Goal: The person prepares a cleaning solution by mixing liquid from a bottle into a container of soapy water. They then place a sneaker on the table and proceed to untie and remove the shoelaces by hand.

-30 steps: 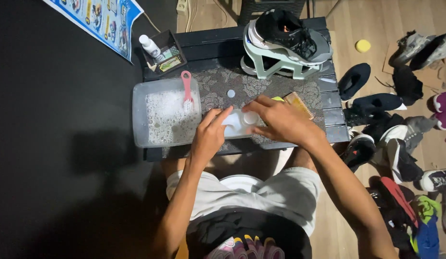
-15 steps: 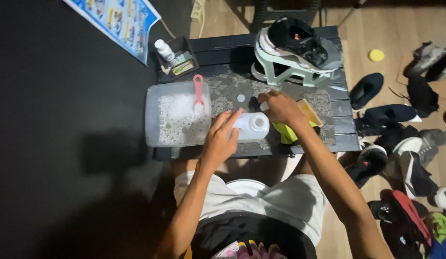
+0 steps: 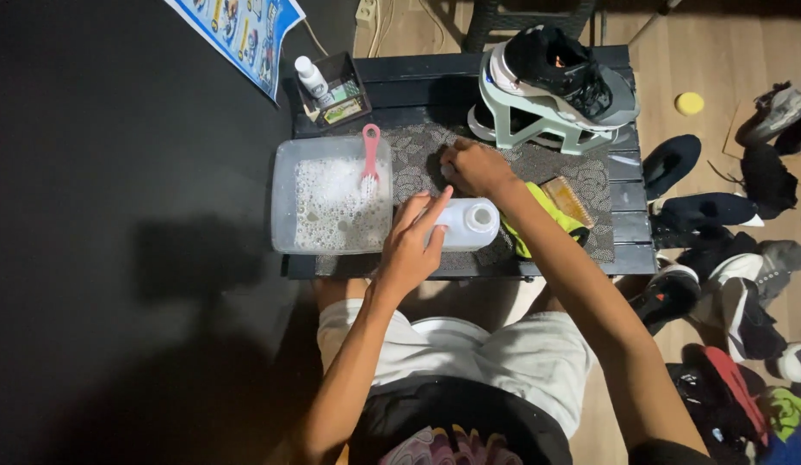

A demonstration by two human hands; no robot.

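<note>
- My left hand [image 3: 411, 245] lies with fingers spread on the white jug [image 3: 466, 224], lying at frame centre on the mat [image 3: 590, 185].
- My right hand [image 3: 474, 166], just above the jug, curls closed; what it pinches I cannot tell.
- Left of the jug sits a soapy tub [image 3: 332, 207] with a pink brush [image 3: 369, 159].

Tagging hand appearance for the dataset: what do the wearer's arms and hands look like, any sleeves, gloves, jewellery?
Both arms are bare along all that shows, with no sleeve on either. The left hand and right hand are gloveless. No watch, ring or bracelet shows on either wrist or on the fingers in view.
</note>
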